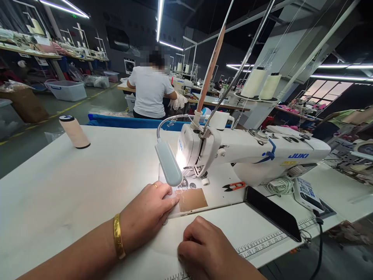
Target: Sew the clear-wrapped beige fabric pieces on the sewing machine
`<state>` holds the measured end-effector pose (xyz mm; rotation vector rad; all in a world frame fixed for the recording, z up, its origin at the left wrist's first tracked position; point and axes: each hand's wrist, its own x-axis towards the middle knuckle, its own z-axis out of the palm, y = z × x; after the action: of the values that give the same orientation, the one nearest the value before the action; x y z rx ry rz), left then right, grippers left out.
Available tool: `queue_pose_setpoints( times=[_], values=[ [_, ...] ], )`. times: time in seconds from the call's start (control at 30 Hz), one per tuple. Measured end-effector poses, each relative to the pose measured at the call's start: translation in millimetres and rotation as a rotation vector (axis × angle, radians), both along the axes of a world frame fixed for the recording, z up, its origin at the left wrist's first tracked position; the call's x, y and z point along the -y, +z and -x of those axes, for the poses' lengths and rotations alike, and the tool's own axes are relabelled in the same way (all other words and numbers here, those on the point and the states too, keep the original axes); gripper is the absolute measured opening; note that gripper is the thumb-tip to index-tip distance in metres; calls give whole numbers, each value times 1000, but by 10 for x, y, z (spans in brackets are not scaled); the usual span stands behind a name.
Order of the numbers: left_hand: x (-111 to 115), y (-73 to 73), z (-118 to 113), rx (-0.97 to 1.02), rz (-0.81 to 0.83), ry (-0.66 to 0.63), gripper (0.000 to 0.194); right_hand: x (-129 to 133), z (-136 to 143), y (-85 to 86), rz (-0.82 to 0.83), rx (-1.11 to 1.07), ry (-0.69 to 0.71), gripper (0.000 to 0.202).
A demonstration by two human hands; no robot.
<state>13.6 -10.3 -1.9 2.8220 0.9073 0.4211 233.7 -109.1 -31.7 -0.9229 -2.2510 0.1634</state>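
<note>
My left hand (148,210), with a ring and a gold bracelet, lies on the bed of a white sewing machine (250,149). Its fingers are stretched forward under the lamp head (169,162), and the thumb tip touches the left edge of a brown rectangular patch (192,200) in front of the needle area. Some fingertips are hidden. Nearer the table's front edge, my right hand (208,247) is closed with its fingers curled under; whatever they may hold is hidden. Orange-handled thread snips (234,186) lie to the right of the patch.
A black phone (272,213) lies at right, beside a coiled pale cable (280,186) and a white control box (308,194). A peach thread cone (75,132) stands at the far left of the white table (116,155). Beyond the table sits a person in a white shirt (150,91).
</note>
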Motion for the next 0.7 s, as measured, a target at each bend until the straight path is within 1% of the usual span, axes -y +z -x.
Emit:
queue_pose_setpoints(
  times=[0.07,0.13,0.23,0.33,0.47,0.6,0.7],
  values=[
    [2,4,-7,3,-12,-5,27,-21,-50,74,105,-1,34,13],
    [1,9,-23,-3,-22,-7,25,-80,-123,160,184,21,31,11],
    [-11,6,-57,-13,-35,3,21,-247,-236,263,181,65,-15,14],
    [-30,-12,-81,-29,-39,22,20,-447,-300,302,137,78,6,16],
    [-37,-35,-78,-40,-69,25,30,-605,-291,242,102,91,69,19],
    [-23,-31,-79,10,-89,21,33,-622,-259,130,75,53,60,23],
    [-15,-24,-91,28,-56,17,32,-608,-252,86,65,32,61,27]
  ],
)
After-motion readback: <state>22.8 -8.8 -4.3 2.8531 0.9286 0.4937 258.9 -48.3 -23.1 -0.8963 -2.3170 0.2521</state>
